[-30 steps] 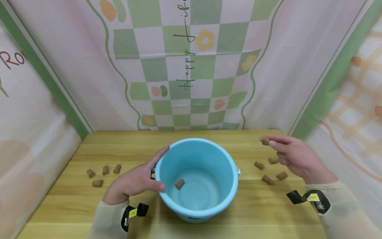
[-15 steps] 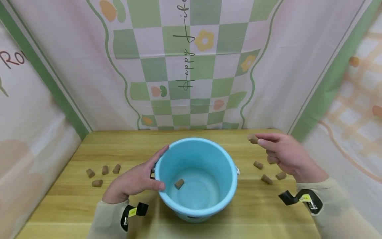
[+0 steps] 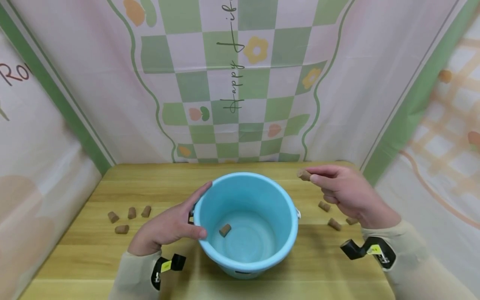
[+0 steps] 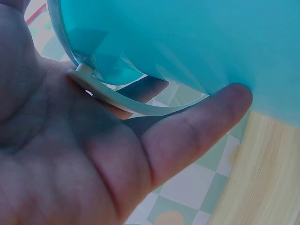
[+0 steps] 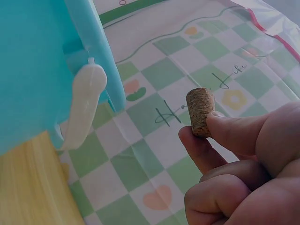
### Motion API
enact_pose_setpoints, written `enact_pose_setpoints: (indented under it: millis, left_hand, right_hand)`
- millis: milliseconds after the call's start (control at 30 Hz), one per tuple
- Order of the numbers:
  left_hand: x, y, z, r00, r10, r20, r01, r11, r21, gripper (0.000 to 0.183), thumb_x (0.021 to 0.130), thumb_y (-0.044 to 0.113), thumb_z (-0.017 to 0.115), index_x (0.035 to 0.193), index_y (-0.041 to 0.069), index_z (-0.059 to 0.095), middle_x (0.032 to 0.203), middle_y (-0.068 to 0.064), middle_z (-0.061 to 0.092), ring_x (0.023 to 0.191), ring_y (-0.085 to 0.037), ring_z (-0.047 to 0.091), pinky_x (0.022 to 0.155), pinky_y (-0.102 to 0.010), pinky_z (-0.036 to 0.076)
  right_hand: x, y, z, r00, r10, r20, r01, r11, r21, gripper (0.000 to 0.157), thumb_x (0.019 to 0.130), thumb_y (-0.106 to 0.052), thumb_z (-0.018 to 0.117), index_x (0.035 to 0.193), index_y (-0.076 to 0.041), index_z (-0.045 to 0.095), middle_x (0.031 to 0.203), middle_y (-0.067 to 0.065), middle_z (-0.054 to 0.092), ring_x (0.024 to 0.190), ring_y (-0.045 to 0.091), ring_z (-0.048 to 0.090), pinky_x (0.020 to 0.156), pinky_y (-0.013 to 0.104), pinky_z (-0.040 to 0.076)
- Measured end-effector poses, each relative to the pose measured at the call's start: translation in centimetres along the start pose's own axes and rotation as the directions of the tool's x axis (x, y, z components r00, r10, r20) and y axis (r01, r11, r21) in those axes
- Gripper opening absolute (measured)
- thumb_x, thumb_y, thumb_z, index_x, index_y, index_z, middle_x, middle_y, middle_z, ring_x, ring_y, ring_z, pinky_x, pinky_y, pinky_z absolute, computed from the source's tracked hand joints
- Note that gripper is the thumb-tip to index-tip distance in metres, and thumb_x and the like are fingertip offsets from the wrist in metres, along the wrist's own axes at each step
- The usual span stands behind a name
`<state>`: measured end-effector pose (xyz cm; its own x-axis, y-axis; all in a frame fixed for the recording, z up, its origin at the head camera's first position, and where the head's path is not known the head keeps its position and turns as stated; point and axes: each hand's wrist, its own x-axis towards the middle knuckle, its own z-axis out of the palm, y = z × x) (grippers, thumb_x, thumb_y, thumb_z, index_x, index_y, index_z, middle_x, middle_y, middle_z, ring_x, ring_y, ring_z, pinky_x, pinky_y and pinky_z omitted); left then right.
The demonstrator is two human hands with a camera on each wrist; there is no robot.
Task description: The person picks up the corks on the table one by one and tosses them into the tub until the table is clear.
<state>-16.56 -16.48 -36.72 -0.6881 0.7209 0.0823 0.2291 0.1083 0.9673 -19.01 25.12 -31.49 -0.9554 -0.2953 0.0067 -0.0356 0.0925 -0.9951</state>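
Note:
My left hand [image 3: 170, 223] rests against the left side of a light blue bucket [image 3: 246, 261], with thumb and forefinger spread along its rim. In the left wrist view, an extended finger [image 4: 201, 131] touches the bucket's outer wall beside the pale handle [image 4: 122, 101]. One cork [image 3: 225, 230] lies on the bucket floor. Thumb and fingertips of my right hand [image 3: 346, 191] pinch another cork [image 5: 200, 112], held in the air to the right of the bucket and apart from it. The other right-hand fingers are curled in.
Several corks [image 3: 121, 229] lie on the wooden table [image 3: 161, 177] at left. At right are a cork [image 3: 324, 206], another cork [image 3: 334, 224] and a third cork [image 3: 351, 221] partly hidden by my right hand. A checkered curtain [image 3: 245, 83] hangs behind the table.
My right hand has moved left toward the bucket with the pinched cork, passing over the corks on the right. The left hand and the bucket have stayed in place.

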Motion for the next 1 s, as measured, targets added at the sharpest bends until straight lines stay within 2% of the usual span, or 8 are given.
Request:
enact_pose_setpoints:
  millis: [333, 467, 700, 1000]
  left_hand:
    - [0.0, -0.1, -0.2, 1.0, -0.011, -0.021, 0.012, 0.999, 0.04, 0.101, 0.079, 0.035, 0.076, 0.149, 0.037, 0.003, 0.145, -0.011, 0.029, 0.12, -0.035, 0.043, 0.09, -0.042, 0.042]
    - [0.0, 0.0, -0.1, 1.0, -0.012, -0.017, 0.012, 1.0, 0.021, 0.102, 0.079, 0.034, 0.076, 0.149, 0.037, 0.003, 0.146, -0.011, 0.028, 0.121, -0.035, 0.042, 0.091, -0.044, 0.042]
    - [0.1, 0.0, 0.0, 1.0, -0.01, -0.014, 0.01, 1.0, -0.014, 0.103, 0.078, 0.033, 0.077, 0.149, 0.037, 0.002, 0.146, -0.013, 0.026, 0.121, -0.037, 0.041, 0.091, -0.046, 0.043]
    - [0.1, -0.1, 0.0, 1.0, -0.011, -0.022, 0.011, 1.0, -0.002, 0.102, 0.078, 0.034, 0.076, 0.149, 0.037, 0.003, 0.146, -0.011, 0.027, 0.12, -0.037, 0.042, 0.09, -0.045, 0.043]
  right_hand:
    - [-0.1, -0.8, 1.2, 0.998, 0.043, 0.034, -0.042, 0.999, -0.021, 0.039, 0.092, -0.021, 0.062, 0.125, -0.002, 0.058, 0.121, 0.01, 0.06, 0.044, 0.007, 0.031, 0.042, 0.023, 0.035]
    - [-0.1, -1.1, 1.7, 0.998, 0.048, 0.037, -0.047, 0.998, -0.031, 0.039, 0.091, -0.022, 0.063, 0.125, -0.003, 0.058, 0.121, 0.01, 0.06, 0.043, 0.007, 0.032, 0.04, 0.023, 0.034]
    - [0.2, -1.0, 2.3, 0.999, 0.019, 0.028, -0.016, 0.997, -0.077, 0.038, 0.09, -0.023, 0.064, 0.123, -0.005, 0.06, 0.118, 0.009, 0.062, 0.038, 0.008, 0.033, 0.034, 0.022, 0.032]
    - [0.6, -1.2, 3.0, 0.996, -0.014, 0.085, 0.021, 0.996, -0.084, 0.038, 0.091, -0.02, 0.062, 0.123, -0.001, 0.059, 0.118, 0.01, 0.062, 0.039, 0.008, 0.029, 0.035, 0.022, 0.029]
